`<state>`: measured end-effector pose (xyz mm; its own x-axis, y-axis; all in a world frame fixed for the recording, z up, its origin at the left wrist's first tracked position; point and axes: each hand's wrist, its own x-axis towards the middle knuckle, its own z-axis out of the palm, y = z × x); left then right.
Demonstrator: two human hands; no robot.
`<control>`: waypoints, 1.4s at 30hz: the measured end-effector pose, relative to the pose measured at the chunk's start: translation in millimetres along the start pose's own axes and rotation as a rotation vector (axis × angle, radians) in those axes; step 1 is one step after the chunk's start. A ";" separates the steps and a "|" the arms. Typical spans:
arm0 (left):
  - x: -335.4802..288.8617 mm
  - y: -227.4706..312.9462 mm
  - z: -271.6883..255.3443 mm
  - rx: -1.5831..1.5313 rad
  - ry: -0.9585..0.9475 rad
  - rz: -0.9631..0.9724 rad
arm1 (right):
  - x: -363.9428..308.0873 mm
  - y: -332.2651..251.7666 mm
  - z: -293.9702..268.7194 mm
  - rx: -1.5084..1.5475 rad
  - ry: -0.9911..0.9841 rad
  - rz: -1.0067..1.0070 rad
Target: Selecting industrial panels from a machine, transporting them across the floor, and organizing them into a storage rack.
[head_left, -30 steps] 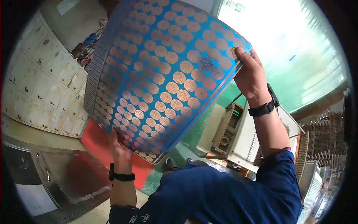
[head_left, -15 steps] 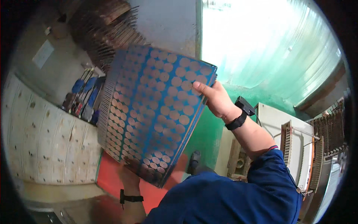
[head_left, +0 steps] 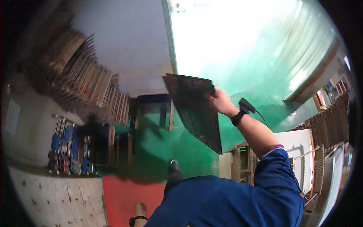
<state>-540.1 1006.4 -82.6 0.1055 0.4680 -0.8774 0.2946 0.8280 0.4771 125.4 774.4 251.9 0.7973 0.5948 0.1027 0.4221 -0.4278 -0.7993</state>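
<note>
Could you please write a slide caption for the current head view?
Right hand holding a dark, flat, four-sided panel above green floor; left hand low over red floor.

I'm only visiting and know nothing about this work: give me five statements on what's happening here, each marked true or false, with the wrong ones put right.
1. The right hand holds at least one dark panel. True.
2. Both hands are gripping the panel. False: the left hand is low down and apart from it, seen against the red floor area.
3. A dark wristband is on the right wrist. True.
4. The person's right sleeve is yellow. False: the sleeve is dark blue.
5. Pale cabinets show at the lower left of the view. True.
</note>
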 end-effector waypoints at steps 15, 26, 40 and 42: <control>-63.9 402.0 616.0 1.170 -0.451 1.508 | 131.0 205.5 -186.9 -0.121 0.582 0.150; -195.1 434.5 974.9 1.858 -0.703 2.170 | 319.1 264.6 -248.2 -0.270 0.466 0.207; -75.4 734.0 1063.8 1.643 0.112 2.400 | 387.2 377.6 -291.7 -0.345 0.804 0.473; -37.3 771.1 1032.9 1.526 0.186 2.357 | 374.6 402.9 -290.0 -0.247 0.895 0.344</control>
<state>664.1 1308.5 265.9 0.8800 -0.1606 0.4470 -0.0291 -0.9576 -0.2867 719.2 627.4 140.0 0.8823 -0.2784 0.3794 0.1036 -0.6714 -0.7338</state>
